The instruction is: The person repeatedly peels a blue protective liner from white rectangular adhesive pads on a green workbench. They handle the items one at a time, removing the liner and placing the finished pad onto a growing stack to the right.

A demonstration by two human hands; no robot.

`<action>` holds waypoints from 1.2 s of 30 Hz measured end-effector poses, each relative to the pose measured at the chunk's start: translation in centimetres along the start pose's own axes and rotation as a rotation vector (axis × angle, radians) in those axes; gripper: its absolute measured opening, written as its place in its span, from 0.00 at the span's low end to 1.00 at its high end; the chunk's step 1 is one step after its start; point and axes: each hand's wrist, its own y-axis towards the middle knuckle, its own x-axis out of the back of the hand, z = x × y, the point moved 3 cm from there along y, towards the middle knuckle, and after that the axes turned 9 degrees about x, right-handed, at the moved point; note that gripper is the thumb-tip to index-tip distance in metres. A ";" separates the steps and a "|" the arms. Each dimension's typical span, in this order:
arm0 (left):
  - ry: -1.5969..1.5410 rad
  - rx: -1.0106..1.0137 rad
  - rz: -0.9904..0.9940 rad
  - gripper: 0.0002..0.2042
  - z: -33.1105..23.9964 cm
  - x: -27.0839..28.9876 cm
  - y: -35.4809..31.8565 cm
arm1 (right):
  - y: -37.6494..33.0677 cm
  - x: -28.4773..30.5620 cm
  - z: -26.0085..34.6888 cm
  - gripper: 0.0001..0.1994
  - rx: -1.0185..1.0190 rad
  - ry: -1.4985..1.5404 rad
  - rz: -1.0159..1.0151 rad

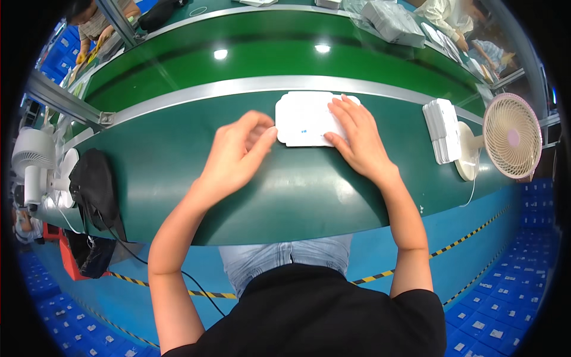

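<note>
White flat card [306, 119] with scalloped edges lies on the green desk [178, 160], partly under the right hand [357, 140]. That hand's fingers [345, 116] are spread flat and pressed down on the card's right half, thumb along its near edge, so nothing's really gripped. The left hand [238, 152] sits just left of the card, its fingers [264, 135] loosely curled with the tips touching the card's left edge; can't tell if anything is pinched there. Well off to the right of the right fingers: a stack of white cards [443, 131] and a small pink fan [511, 135].
</note>
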 end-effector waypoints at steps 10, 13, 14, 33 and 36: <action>-0.421 0.357 0.232 0.19 5.1 -1.9 1.7 | -1.1 -0.7 0.4 0.26 -0.088 -0.008 0.037; -0.432 0.371 0.240 0.19 5.1 -2.0 1.8 | -1.1 -0.8 1.2 0.26 -0.087 -0.029 0.037; -0.426 0.378 0.238 0.18 5.1 -1.9 1.8 | -1.1 -0.9 1.6 0.26 -0.090 -0.019 0.038; -0.372 0.362 0.142 0.09 4.9 -2.9 1.9 | -1.5 -0.4 1.0 0.25 -0.108 0.026 -0.058; -0.355 0.349 0.140 0.08 4.7 -3.0 1.8 | -1.4 -0.3 1.3 0.26 -0.094 0.056 -0.058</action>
